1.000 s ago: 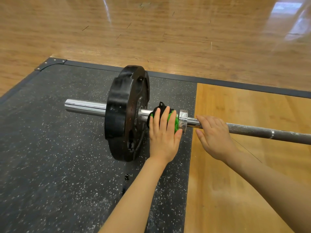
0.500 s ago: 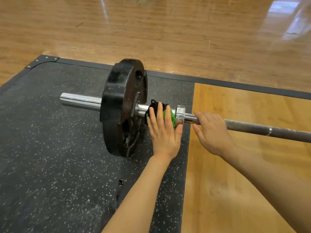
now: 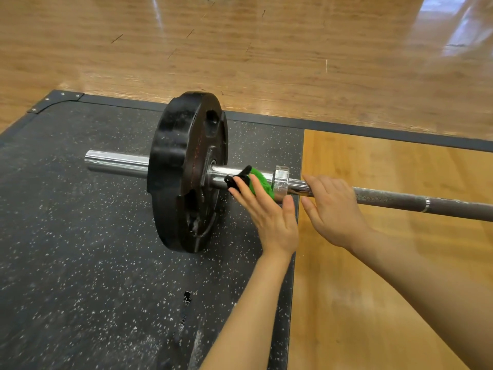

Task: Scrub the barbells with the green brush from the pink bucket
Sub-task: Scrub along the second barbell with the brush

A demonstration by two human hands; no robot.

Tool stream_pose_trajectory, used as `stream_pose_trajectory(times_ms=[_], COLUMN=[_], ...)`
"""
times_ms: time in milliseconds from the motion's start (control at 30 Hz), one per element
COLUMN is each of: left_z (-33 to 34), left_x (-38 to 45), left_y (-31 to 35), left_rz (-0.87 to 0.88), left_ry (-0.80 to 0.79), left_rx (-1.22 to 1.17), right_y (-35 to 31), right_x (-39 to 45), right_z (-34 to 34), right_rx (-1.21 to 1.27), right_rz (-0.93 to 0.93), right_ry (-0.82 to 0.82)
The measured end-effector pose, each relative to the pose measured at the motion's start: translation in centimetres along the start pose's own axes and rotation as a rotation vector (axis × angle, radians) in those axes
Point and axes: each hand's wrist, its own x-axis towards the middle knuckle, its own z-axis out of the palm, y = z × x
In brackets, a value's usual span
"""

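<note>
A barbell lies across the floor, its grey knurled shaft running right and its chrome sleeve carrying a black weight plate. A green brush with a black strap sits on the sleeve between the plate and the chrome collar. My left hand presses the brush against the sleeve with straight fingers. Just right of the collar, my right hand rests on the shaft, fingers laid over it and thumb below. The pink bucket is out of view.
The plate stands on a black speckled rubber mat with a dark metal border. A wooden platform panel lies under the shaft, and glossy wood flooring stretches beyond. A small black object lies on the mat near my left forearm.
My left hand has slid toward me and angled left on the sleeve, uncovering more of the green brush. My right hand stays on the shaft beside the collar.
</note>
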Motion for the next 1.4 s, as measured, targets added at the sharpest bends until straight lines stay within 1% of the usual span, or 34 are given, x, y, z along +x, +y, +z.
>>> stream_pose_trajectory(times_ms=[100,167,300,400,533,633,767,867,933,1000,1067,1133,1200,1300,1400], left_z=[0.4,0.3,0.4,0.9,1.0,-0.3,-3.0,-5.1,-6.0,-6.1,-5.7,-5.3,-5.1,-4.8,-4.7], left_x=[-0.3,0.4,2.2,1.7,0.0,-0.2,-0.8,-0.1,1.2,2.3,2.9,3.3,3.6,3.7,3.0], left_y=[0.0,0.0,0.5,1.4,1.7,0.2,-0.2,0.7,1.1,1.2,0.9,0.6,0.3,0.0,0.2], left_rz=[-0.009,-0.033,-0.169,-0.175,-0.096,-0.016,0.161,0.306,0.451,0.608,0.712,0.743,0.761,0.775,0.750], left_ry=[0.007,0.052,0.177,0.160,0.080,0.076,-0.024,-0.062,-0.112,-0.228,-0.341,-0.416,-0.445,-0.420,-0.371], left_rx=[-0.033,-0.019,-0.058,-0.069,-0.044,0.062,0.111,0.142,0.227,0.350,0.544,0.683,0.676,0.658,0.670], right_y=[0.0,-0.1,-0.1,-0.1,-0.1,-0.1,-0.2,0.0,0.9,1.9,2.3,2.2,2.2,2.5,2.6], right_x=[0.1,0.1,0.1,0.0,0.0,0.0,0.1,0.0,-0.4,-0.9,-1.4,-1.6,-1.6,-1.7,-1.9], right_z=[-0.2,-0.3,-0.1,-0.1,-0.1,-0.1,-0.6,-1.8,-2.6,-3.2,-3.3,-3.1,-3.0,-2.8,-2.6], right_rx=[-0.001,0.000,-0.004,-0.005,-0.002,-0.001,0.021,0.039,0.023,-0.019,-0.038,-0.023,-0.013,-0.013,-0.014], right_rz=[-0.006,-0.009,0.002,-0.004,-0.009,0.003,0.015,0.009,0.030,0.073,0.114,0.147,0.153,0.137,0.139], right_ry=[0.009,0.002,-0.005,0.014,0.000,-0.018,-0.050,-0.099,-0.103,-0.088,-0.109,-0.124,-0.127,-0.134,-0.113])
